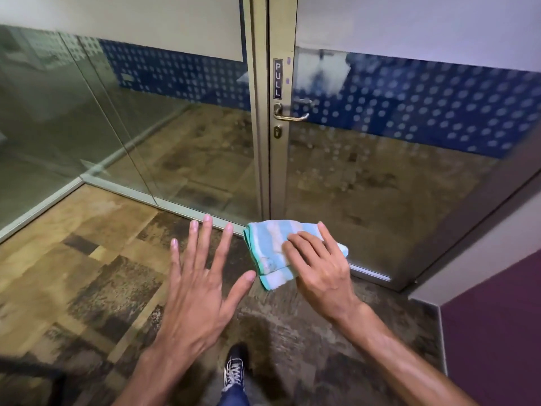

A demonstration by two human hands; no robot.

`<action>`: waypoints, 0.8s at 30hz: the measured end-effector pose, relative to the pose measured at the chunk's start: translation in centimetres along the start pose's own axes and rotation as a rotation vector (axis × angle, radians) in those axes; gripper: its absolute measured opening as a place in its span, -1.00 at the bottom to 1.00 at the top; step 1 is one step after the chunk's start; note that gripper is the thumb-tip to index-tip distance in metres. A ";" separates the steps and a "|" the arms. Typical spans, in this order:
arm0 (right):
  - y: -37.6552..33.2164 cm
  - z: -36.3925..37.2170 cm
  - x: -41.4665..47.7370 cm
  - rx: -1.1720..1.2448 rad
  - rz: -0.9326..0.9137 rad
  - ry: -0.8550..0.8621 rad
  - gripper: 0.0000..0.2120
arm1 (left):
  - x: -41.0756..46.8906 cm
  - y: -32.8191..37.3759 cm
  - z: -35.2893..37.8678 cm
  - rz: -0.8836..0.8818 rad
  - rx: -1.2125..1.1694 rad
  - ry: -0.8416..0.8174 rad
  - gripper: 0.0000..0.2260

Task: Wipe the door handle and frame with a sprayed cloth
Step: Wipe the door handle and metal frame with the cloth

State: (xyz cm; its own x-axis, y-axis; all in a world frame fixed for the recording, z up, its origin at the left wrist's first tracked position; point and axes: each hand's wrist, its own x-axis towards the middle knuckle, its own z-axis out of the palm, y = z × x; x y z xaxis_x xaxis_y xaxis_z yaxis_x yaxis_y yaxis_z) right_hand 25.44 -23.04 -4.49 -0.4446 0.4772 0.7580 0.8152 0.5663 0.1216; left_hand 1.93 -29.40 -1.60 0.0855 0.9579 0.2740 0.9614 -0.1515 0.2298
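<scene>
Striped terry cloth (288, 249), in pale blue, white and mint green, sits folded into a thick pad low in the middle of the frame. Our right hand (320, 266) holds it, fingers spread across its top face and the grip closed around the pad from behind. Our left hand (199, 284) hovers just beside it at lower centre, palm down, fingers splayed wide and holding nothing.

We are standing before a glass door with a pale metal door frame (278, 171) running up the centre of the frame. Well above the cloth, at centre right, a brass-coloured lever door handle (289, 114) juts toward the right, with a keyhole (277, 132) just below it and a vertical PULL sign (278, 79) just above. Neither hand touches the door. One dark laced shoe (234, 369) shows at the bottom edge on patchy brown carpet (87, 273).

We judge the cloth soft, light and floppy, so it should mould around the lever and press flat against the frame. Keeping it folded and pinching it from behind, as now, leaves a clean flat face for wiping. If damp it may slide in the fingers, though we cannot tell whether it is wet. Wiping looks not yet begun.
</scene>
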 end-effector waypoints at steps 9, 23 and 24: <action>1.6 8.8 6.5 0.020 0.060 -0.165 -0.60 | 10.5 -7.0 2.6 0.046 -0.004 0.026 -0.27; 4.5 20.0 18.7 -0.098 0.238 -0.157 -0.61 | 28.2 -15.0 5.2 0.180 -0.022 0.121 -0.29; 4.8 20.6 19.1 -0.105 0.243 -0.144 -0.55 | 29.3 -15.2 5.5 0.193 -0.023 0.133 -0.29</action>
State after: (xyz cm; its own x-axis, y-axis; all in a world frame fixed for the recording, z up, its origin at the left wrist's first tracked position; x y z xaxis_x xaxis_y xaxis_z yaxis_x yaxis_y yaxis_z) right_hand 13.22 2.67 -2.63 -0.2739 0.6850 0.6751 0.9347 0.3548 0.0193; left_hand -8.75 2.27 -2.17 0.2302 0.8705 0.4351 0.9242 -0.3356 0.1824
